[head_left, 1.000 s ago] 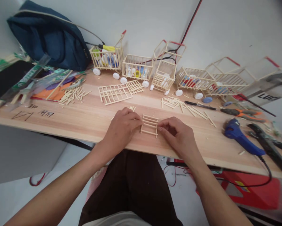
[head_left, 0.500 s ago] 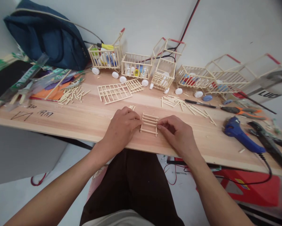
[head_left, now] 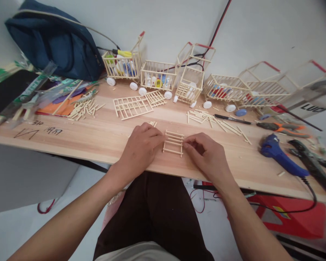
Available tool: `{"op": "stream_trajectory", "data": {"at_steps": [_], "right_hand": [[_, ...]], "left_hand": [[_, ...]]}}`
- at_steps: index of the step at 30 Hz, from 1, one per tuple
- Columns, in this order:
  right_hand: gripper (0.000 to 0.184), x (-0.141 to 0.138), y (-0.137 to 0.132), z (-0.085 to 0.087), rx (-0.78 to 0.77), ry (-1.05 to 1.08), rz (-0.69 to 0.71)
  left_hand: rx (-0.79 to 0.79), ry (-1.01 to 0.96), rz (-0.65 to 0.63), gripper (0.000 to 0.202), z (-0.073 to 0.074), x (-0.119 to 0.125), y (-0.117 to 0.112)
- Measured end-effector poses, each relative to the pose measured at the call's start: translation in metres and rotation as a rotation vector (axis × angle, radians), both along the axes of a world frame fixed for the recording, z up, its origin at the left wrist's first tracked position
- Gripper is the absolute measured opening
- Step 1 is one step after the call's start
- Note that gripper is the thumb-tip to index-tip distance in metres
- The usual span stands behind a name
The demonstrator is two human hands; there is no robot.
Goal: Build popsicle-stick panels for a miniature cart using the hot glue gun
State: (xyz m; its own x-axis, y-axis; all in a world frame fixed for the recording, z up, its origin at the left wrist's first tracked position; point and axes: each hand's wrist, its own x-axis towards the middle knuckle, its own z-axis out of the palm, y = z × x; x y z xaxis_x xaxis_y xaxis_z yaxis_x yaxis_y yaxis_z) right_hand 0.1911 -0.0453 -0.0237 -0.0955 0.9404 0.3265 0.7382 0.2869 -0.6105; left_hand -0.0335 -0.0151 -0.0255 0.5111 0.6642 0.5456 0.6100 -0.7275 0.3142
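A small ladder-like frame of thin wooden sticks lies flat near the table's front edge. My left hand has its fingers closed at the frame's left rail, with the fingertips over the upper rungs. At the right rail, the thumb and forefinger of my right hand are pinched together. A few short sticks lie just beyond my left hand, partly hidden by it. Farther back rest a larger stick grid panel and a smaller grid panel.
Miniature stick shopping carts line the wall. Loose sticks are piled at left, others lie right of centre. A black pen, orange-handled pliers, a blue glue gun and a dark-blue bag surround the work.
My left fingertips have shifted slightly right, farther over the frame's upper rungs. The right hand keeps its pinch at the right rail, and the view has moved a little.
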Motion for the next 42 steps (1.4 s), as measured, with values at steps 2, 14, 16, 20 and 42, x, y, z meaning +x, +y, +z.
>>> {"op": "stream_trajectory", "data": {"at_steps": [2,14,16,20,42], "right_hand": [[0.01,-0.0004,-0.0024,0.0017,0.043,-0.013,-0.021],[0.032,-0.0035,-0.0093,0.0025,0.246,-0.295,0.128],[0.035,-0.0037,-0.01,0.0036,0.232,-0.318,0.154],[0.041,-0.0038,-0.0102,0.0046,0.221,-0.331,0.184],[0.035,-0.0036,-0.0108,0.0044,0.238,-0.289,0.152]], "left_hand": [[-0.003,-0.056,0.026,0.028,0.0006,-0.0009,-0.0003],[0.08,0.058,0.009,0.017,0.0003,0.0007,-0.001],[0.067,0.085,0.002,0.019,0.0015,0.0011,-0.0015],[0.05,0.11,-0.022,0.019,0.0033,0.0012,-0.0023],[0.11,0.173,-0.036,0.019,-0.0008,0.0026,0.0001]]}}
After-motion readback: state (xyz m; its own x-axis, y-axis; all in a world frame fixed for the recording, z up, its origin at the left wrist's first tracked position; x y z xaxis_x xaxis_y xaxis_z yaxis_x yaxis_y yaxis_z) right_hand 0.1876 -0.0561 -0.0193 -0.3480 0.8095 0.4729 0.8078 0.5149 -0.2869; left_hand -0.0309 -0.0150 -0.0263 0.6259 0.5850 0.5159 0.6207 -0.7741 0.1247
